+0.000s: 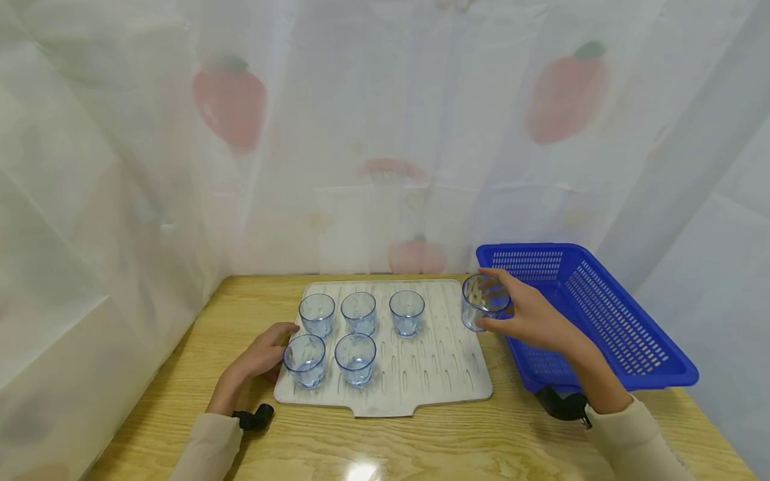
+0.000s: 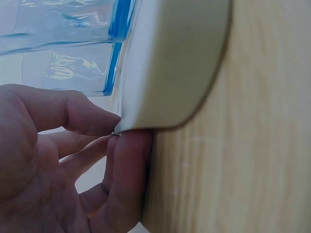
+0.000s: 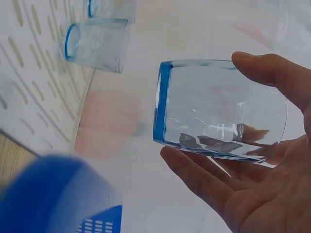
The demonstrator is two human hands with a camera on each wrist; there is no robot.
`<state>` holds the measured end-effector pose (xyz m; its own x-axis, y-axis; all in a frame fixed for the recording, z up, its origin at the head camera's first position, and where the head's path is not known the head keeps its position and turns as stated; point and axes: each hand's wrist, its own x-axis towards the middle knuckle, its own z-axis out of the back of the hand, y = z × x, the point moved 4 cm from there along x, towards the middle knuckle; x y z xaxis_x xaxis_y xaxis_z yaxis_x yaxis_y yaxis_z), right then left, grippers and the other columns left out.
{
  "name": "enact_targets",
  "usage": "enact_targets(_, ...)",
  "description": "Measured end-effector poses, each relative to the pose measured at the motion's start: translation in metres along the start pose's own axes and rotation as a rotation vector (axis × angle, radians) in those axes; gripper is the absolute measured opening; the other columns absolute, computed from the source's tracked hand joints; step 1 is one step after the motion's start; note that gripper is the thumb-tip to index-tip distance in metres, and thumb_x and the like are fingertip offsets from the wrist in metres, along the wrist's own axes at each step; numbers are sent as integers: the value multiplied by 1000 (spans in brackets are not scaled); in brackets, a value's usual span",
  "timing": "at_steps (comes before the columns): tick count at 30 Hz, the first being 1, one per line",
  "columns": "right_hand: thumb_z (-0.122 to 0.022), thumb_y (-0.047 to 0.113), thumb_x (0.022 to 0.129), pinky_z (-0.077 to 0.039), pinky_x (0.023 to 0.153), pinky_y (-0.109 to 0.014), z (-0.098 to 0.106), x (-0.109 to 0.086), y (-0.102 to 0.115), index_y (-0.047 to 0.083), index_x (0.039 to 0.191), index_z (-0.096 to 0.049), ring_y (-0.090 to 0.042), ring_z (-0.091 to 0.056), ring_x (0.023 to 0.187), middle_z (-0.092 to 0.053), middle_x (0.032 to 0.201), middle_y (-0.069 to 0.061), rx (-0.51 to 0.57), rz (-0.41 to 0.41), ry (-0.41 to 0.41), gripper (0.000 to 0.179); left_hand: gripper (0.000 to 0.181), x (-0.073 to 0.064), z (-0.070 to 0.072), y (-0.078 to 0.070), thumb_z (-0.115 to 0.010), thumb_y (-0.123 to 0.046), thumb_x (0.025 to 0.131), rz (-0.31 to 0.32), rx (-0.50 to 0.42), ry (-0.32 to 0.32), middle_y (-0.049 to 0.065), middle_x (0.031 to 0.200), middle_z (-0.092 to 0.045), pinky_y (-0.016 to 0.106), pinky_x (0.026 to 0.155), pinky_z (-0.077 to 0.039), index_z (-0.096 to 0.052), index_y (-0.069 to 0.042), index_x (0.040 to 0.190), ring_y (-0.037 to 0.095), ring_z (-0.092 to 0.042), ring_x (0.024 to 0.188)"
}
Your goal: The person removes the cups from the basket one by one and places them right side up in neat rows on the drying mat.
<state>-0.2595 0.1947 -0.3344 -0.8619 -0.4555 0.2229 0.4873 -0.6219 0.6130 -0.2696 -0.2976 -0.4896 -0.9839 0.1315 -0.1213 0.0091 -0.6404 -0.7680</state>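
Note:
My right hand (image 1: 535, 315) holds a clear bluish drinking glass (image 1: 481, 304) over the right end of the white drying board (image 1: 430, 387). The right wrist view shows the thumb on one side of this glass (image 3: 214, 107) and the fingers on the other, its thick blue base off the board. At the board's left edge, my left hand (image 1: 263, 352) pinches the rim between thumb and fingers, as the left wrist view shows at the board's corner (image 2: 170, 73). Several more glasses (image 1: 356, 361) stand mouth up on the board's left and middle, in two rows.
A blue perforated plastic basket (image 1: 637, 334) sits on the wooden table (image 1: 421, 447) to the right of the board, close beside my right forearm. Behind the table hangs a whitish curtain (image 1: 361, 133) with strawberry prints. Small black wrist mounts (image 1: 255, 417) are on both wrists.

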Motion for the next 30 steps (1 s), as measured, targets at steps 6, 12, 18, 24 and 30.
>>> enact_targets(6, -82, 25, 89, -60, 86, -46, -8, -1, 5, 9, 157, -35, -41, -64, 122, -61, 136, -20, 32, 3, -3, 85, 58, 0, 0, 1, -55, -3, 91, 5, 0, 2, 27, 161, -34, 37, 56, -58, -48, -3, 149, 49, -44, 131)
enact_targets(12, -82, 27, 89, -59, 81, -35, -15, -3, 8, 8, 159, -33, -39, -64, 121, -62, 136, -20, 25, 3, -8, 87, 58, 1, 0, 1, -55, -2, 90, -3, 12, -4, 27, 161, -34, 37, 57, -58, -49, -2, 148, 49, -41, 135)
enact_targets(18, -82, 27, 87, -55, 73, -29, -22, -2, 13, 11, 158, -35, -37, -64, 117, -62, 138, -19, 24, 25, -16, 87, 58, 2, 0, 0, -56, -3, 91, -9, 23, -3, 27, 161, -35, 39, 59, -60, -49, -2, 148, 48, -41, 136)
enact_targets(24, -83, 23, 87, -59, 83, -40, -31, 0, 18, 13, 157, -37, -41, -64, 121, -61, 139, -19, 74, 62, -12, 85, 57, 3, 2, -2, -57, -5, 91, -44, 81, -13, 26, 159, -39, 48, 87, -59, -50, -1, 147, 47, -38, 143)
enact_targets(30, -83, 24, 87, -60, 86, -48, -39, 1, 19, 9, 157, -37, -39, -65, 121, -63, 137, -19, 64, 42, -4, 85, 56, 2, 2, -1, -57, -5, 91, -38, 77, -10, 26, 159, -39, 45, 84, -59, -50, -1, 147, 47, -38, 143)
